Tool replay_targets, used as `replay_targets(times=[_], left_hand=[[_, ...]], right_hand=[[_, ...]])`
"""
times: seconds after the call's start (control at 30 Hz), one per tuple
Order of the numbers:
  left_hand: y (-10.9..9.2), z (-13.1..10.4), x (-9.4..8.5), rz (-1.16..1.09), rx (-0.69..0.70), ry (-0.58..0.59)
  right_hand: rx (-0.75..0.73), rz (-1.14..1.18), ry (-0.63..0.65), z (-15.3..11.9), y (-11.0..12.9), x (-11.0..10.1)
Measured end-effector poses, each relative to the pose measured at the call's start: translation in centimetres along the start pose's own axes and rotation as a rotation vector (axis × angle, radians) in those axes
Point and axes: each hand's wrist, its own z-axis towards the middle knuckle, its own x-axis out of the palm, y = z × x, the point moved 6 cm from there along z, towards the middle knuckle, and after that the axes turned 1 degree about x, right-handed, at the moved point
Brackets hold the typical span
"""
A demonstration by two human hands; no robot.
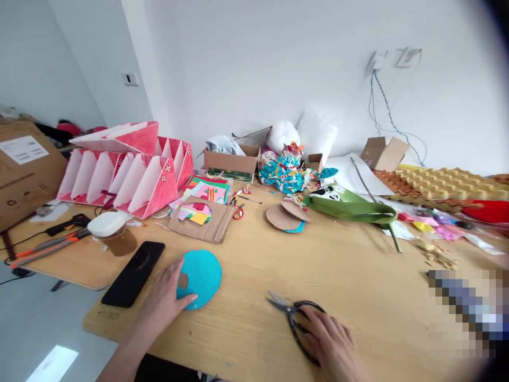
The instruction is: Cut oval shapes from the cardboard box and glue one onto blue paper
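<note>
A round blue disc (204, 278) with a small brown patch near its left edge lies on the wooden table (238, 318). My left hand (169, 292) rests on the disc's left side, fingers and thumb spread around the patch. To the right, black-handled scissors (292, 313) lie with blades pointing left and slightly parted. The fingers of my right hand (328, 337) touch the scissor handles; whether they go through the loops is hard to make out. A black phone (134, 273) is just left of my left hand.
Behind the disc lie a cardboard piece with a round hole (222, 223) and cardboard discs (280, 217). A lidded cup (119, 239) stands at the left. Pink folded stands (151, 185), a green leaf-shaped item (338, 207) and egg-crate sheets (445, 185) line the back.
</note>
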Motion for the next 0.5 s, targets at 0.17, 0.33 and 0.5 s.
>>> replay_targets(times=[0.17,0.33,0.5], left_hand=[[-1.7,0.8,-0.4,-0.061,-0.004,-0.04],[-5.1,0.6,-1.2,-0.283,0.08,-0.185],[-8.7,-0.6,-1.9,-0.701,0.169,-0.18]], right_hand=[[0.173,0.0,-0.121,-0.9,-3.2,-2.0],[0.254,0.357,-0.109,2.3,2.3,-1.4],[0.42,0.892,-0.011,6.6,8.0,2.0]])
